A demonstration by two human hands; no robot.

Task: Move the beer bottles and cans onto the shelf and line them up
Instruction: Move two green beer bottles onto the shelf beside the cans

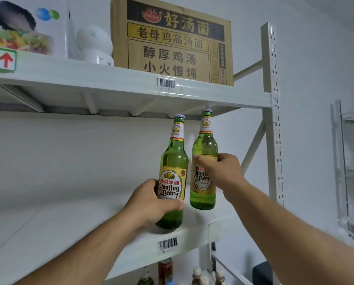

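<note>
Two green Yanjing beer bottles with yellow labels stand upright side by side at the right end of the white middle shelf. My left hand grips the lower body of the left bottle, which is near the shelf's front edge. My right hand holds the right bottle around its middle, fingers wrapped over the label. The right bottle stands slightly farther back. No cans are in view.
The shelf above carries a brown cardboard noodle box, a white round appliance and a white printed box. A white upright post bounds the rack on the right. Several bottles stand on the shelf below.
</note>
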